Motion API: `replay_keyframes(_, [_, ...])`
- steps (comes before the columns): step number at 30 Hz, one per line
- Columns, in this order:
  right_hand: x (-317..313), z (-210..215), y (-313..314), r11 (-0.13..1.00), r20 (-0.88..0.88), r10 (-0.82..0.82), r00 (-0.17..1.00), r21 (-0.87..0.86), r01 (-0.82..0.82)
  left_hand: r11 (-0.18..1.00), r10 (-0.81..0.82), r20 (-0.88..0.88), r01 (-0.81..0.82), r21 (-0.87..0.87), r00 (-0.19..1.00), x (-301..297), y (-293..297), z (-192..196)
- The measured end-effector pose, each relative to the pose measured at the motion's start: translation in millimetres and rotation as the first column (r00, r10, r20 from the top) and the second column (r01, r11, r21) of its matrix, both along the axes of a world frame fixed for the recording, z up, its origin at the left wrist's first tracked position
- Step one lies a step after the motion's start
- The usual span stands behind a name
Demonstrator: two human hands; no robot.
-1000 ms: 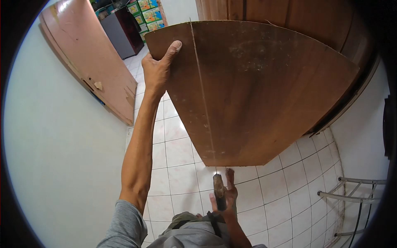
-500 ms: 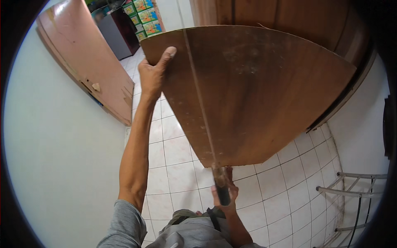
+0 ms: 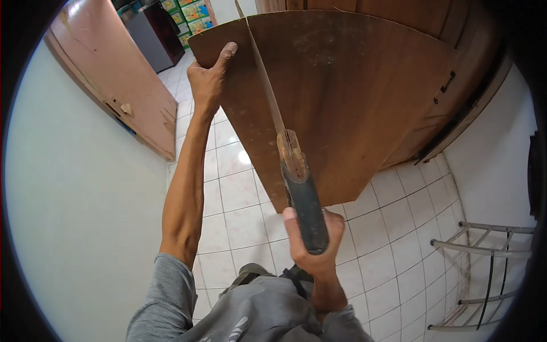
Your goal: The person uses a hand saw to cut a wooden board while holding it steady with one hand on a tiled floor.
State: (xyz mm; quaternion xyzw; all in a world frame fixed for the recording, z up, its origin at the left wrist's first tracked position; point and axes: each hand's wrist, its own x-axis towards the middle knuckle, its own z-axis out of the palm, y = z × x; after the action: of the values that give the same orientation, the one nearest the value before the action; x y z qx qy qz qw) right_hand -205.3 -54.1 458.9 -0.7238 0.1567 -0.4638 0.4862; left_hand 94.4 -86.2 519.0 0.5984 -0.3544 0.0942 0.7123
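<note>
A wide brown wooden board (image 3: 353,97) stands in front of me, its top edge curved by the lens. My left hand (image 3: 208,77) grips its upper left corner with the thumb lying over the face. My right hand (image 3: 312,242) is closed on the dark handle of a hand saw (image 3: 296,176). The saw's thin blade (image 3: 263,80) runs up along a cut line in the board, near the left hand.
White floor tiles (image 3: 239,188) lie under the board. A pale wall (image 3: 74,216) fills the left side, with a pinkish door (image 3: 122,85) beyond it. A metal wire rack (image 3: 484,273) stands at the lower right. Dark wooden furniture (image 3: 456,68) sits behind the board.
The saw has come up and toward me, its handle now large and in front of the board. The board sits higher and nearer in view. My left hand keeps its hold.
</note>
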Motion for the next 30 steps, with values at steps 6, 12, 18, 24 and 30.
replay_keyframes(6, [-1, -27, 3, 0.982, -0.057, -0.056, 0.997, 0.175, 0.065, 0.997, 0.002, 0.033, 0.000, -0.076, 0.999, 9, -8, -12])
replay_keyframes(12, [24, -90, -24, 0.989, -0.051, 0.001, 0.999, 0.151, 0.006, 0.999, 0.003, -0.107, -0.008, -0.049, 0.994, 22, -11, -48])
replay_keyframes(18, [69, -142, -25, 0.997, -0.015, 0.042, 0.999, 0.063, -0.041, 0.995, -0.002, -0.086, -0.007, -0.099, 0.996, 12, -20, -49])
replay_keyframes(24, [78, -185, -35, 0.999, 0.041, 0.043, 0.998, -0.007, -0.043, 0.995, 0.065, -0.102, -0.072, -0.065, 0.993, 15, -13, -51])
replay_keyframes(30, [84, -189, -30, 1.000, 0.056, 0.001, 0.998, 0.020, -0.003, 0.998, -0.018, -0.124, 0.012, -0.054, 0.992, 5, -16, -42])
